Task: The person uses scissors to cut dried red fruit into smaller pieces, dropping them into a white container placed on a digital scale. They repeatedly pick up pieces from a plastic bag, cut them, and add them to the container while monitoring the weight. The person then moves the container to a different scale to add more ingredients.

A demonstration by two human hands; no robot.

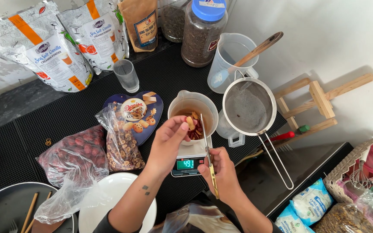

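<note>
Starting at the left edge, we note a dark round tray (pixel 5 203) carrying wooden chopsticks (pixel 30 211), and behind it two large printed powder pouches (pixel 52 47) leaning against the wall. Next come a clear bag of dried red fruit (pixel 76 151) and a clear bag of small ring-shaped slices (pixel 121 144), both lying on the black mesh mat (pixel 35 125). A white plate (pixel 109 194) sits below them, and a heart-shaped tin lid (pixel 145 110) lies beneath the second bag. A ribbed glass (pixel 126 75) stands upright behind the lid.

At centre, our left hand (pixel 169 142) pinches a pale dried slice (pixel 190 123) between thumb and forefinger, directly over the plastic jug (pixel 194 108). The jug stands on a digital scale (pixel 188 162) and contains dried pieces. Our right hand (pixel 223 172) is closed around a pair of metal tongs (pixel 208 157), whose tips point into the jug.

Further right, a mesh strainer (pixel 249 107) rests on a second container, its handle running down to the right. Behind it stand a jar with a blue lid (pixel 203 32) and a clear measuring jug (pixel 232 60) holding a wooden-handled tool (pixel 257 49). A wooden rack (pixel 320 101) lies against the wall, and a wicker basket (pixel 350 166) occupies the far right.
</note>
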